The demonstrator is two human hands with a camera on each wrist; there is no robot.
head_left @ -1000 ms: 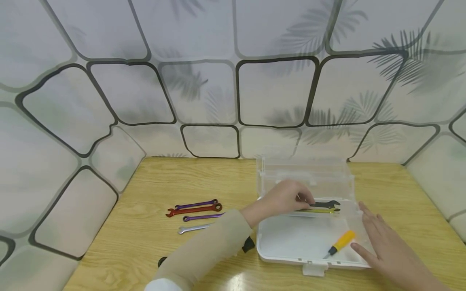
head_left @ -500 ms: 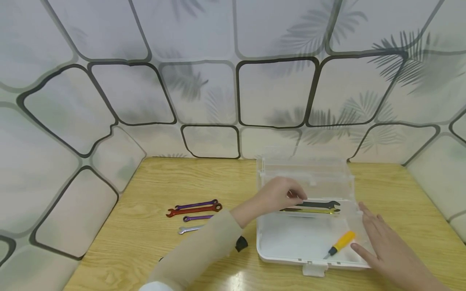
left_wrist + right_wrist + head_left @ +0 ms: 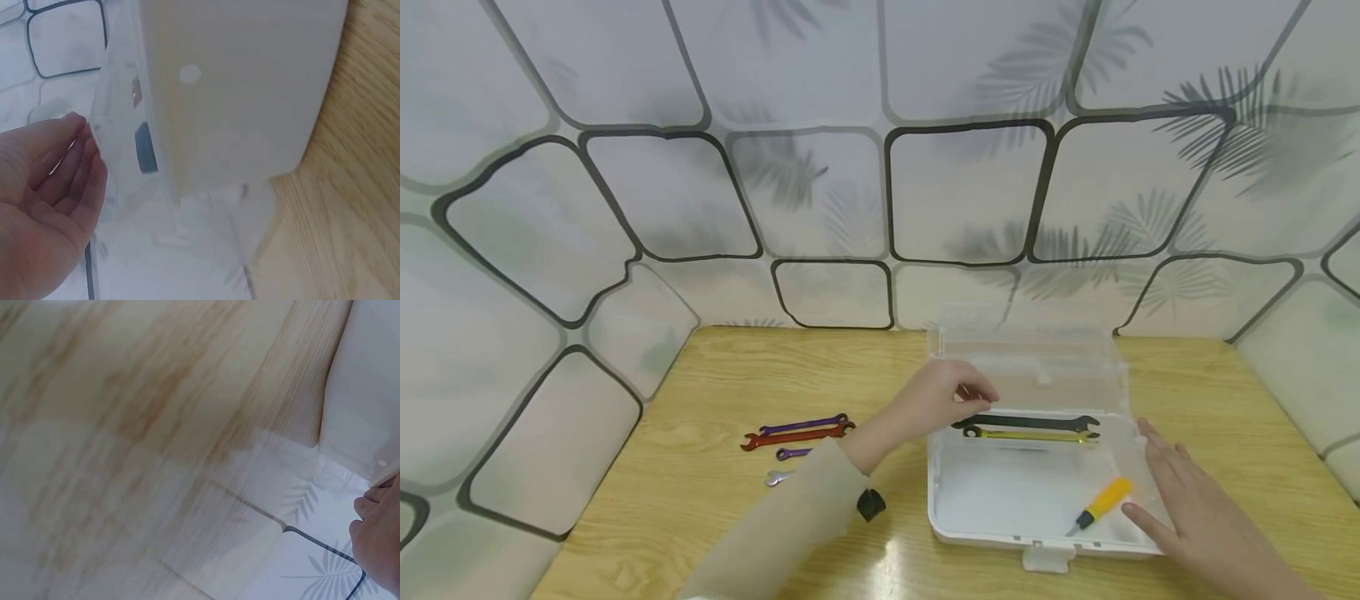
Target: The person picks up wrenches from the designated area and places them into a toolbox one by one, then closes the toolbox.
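A white toolbox stands with its clear lid raised. In its back compartment lie a black wrench and a yellow wrench, side by side. My left hand hovers over the left end of the black wrench, thumb and fingertips close together and holding nothing visible. The left wrist view shows that hand beside the box's outer wall, its fingers loosely bent. My right hand rests with extended fingers at the box's right edge. A yellow-handled screwdriver lies in the front compartment near its thumb.
On the table's left lie a red wrench, a purple wrench, another purple wrench and a silver wrench, the last two partly hidden by my left sleeve. Patterned panels enclose the table.
My left hand has moved left along the black wrench and come off it, uncovering the left ends of both wrenches in the box. My right hand has stayed in place.
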